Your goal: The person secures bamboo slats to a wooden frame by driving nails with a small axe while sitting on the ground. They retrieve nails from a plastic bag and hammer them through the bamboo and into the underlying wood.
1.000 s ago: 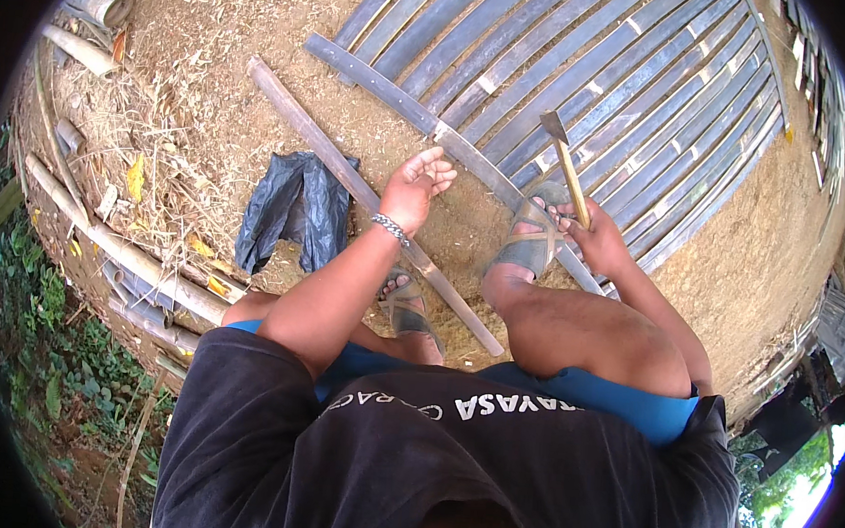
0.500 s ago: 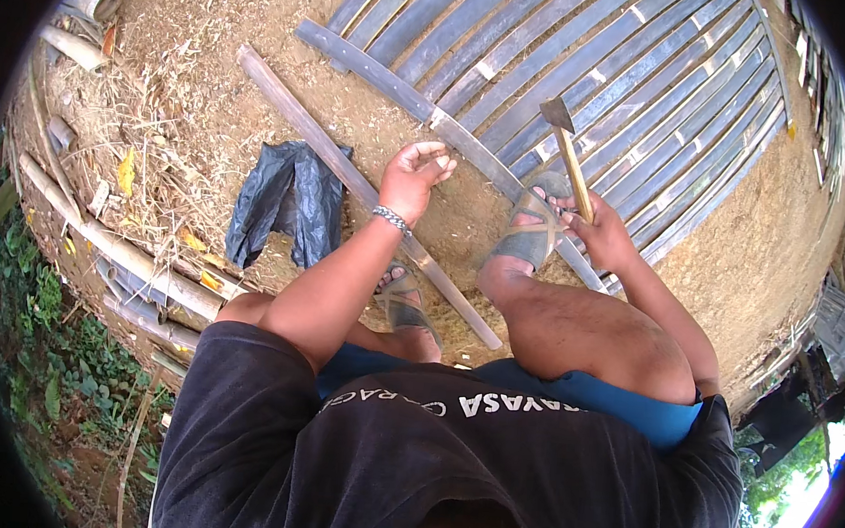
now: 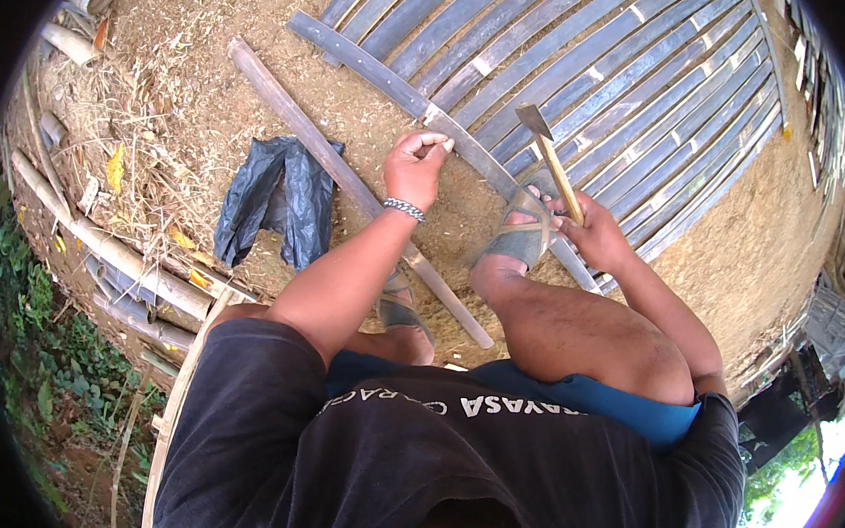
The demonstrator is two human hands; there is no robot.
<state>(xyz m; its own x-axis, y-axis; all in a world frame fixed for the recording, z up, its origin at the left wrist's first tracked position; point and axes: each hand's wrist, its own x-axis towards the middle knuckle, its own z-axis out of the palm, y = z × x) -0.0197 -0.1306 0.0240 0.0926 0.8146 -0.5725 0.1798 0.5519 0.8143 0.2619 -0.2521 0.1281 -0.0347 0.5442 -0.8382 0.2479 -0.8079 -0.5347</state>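
Note:
My right hand [image 3: 596, 233] is closed round the wooden handle of a hammer [image 3: 554, 164], its dark metal head raised over the lattice of bamboo slats [image 3: 584, 100]. My left hand [image 3: 415, 173] is closed with the fingertips pinched together, just over the bamboo cross strip [image 3: 481, 157] along the slats' near ends. Whatever the pinch holds, if anything, is too small to make out. My sandalled right foot [image 3: 519, 236] presses on the cross strip between the two hands.
A loose bamboo strip [image 3: 296, 119] lies slantwise on the ground, passing under my left forearm. Beside it is a black plastic bag [image 3: 288, 195]. Bamboo poles [image 3: 108, 238] border the dirt at left, with green plants [image 3: 32, 339] beyond. More slats [image 3: 823, 103] stand at far right.
My left hand has turned, and its fingers have curled into a tighter pinch near the cross strip. The hammer has shifted slightly left and tilted in my right hand.

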